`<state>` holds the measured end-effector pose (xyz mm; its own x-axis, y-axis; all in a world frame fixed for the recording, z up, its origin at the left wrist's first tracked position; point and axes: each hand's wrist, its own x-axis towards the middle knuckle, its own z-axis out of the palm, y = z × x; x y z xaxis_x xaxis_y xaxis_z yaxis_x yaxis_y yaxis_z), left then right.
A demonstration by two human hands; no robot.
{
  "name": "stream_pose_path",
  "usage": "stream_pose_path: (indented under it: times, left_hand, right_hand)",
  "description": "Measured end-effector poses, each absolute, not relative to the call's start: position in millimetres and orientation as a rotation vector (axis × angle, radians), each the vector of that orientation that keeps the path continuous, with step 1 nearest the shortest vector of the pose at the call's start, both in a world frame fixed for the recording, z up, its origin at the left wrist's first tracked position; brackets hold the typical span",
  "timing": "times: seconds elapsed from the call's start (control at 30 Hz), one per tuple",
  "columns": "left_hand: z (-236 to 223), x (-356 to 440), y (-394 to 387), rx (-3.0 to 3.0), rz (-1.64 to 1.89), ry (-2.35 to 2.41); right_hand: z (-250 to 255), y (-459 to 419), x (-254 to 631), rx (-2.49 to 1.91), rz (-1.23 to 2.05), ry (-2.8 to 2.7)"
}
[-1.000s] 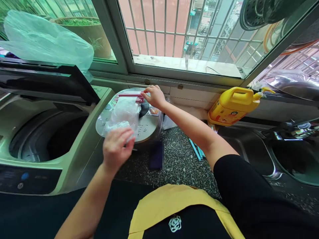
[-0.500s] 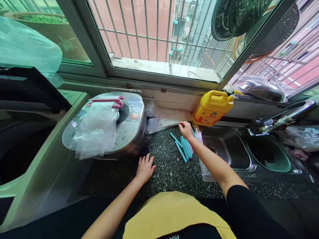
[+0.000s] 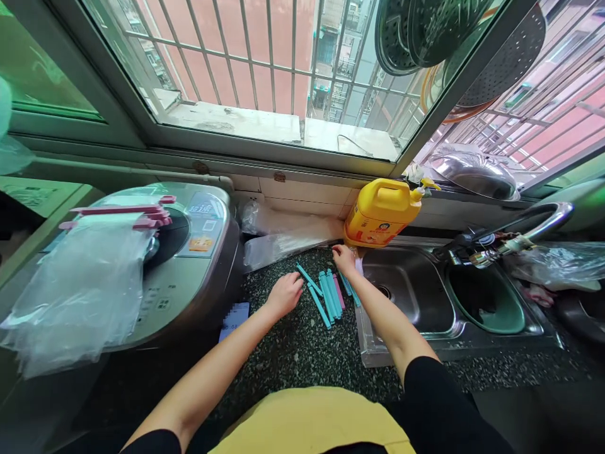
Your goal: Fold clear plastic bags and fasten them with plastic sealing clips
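Note:
Several teal sealing clips [image 3: 326, 296] and one pink clip [image 3: 338, 291] lie in a loose pile on the dark speckled counter [image 3: 302, 353]. My left hand [image 3: 284, 294] rests with curled fingers at the left edge of that pile, touching a teal clip. At the pile's far end, just in front of the yellow jug [image 3: 380, 212], my right hand [image 3: 344, 259] has its fingers bent down onto the clips. On the silver cooker's lid [image 3: 189, 265] at the left lie clear plastic bags [image 3: 80, 290] closed with pink clips [image 3: 123, 211].
A steel sink [image 3: 411, 302] with a green basin [image 3: 486, 299] and a tap [image 3: 515, 230] lies to the right. Crumpled clear plastic [image 3: 278, 236] sits against the wall behind the counter. A barred window spans the back; steamer trays hang at the upper right.
The view has swung right, off the washing machine. My right hand went from the bagged pink clips to the teal pile. My left hand left the bag and moved up to that pile.

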<state>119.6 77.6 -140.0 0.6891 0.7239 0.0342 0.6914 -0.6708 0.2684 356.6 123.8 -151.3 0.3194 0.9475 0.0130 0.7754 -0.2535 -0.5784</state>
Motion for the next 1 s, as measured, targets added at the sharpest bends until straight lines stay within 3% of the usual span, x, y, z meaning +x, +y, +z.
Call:
stream_pose_path:
  times: [0.3, 0.5, 1.0]
  left_hand:
    - [-151, 157, 145, 2.612, 0.125, 1.195]
    - [-160, 179, 158, 2.577, 0.172, 1.249]
    - [-113, 189, 138, 2.511, 0.623, 1.348]
  right_hand:
    - [-161, 193, 380, -2.296, 0.642, -1.34]
    - [-163, 204, 380, -2.168, 0.774, -1.267]
    - [-101, 104, 329, -1.545, 1.033, -1.219]
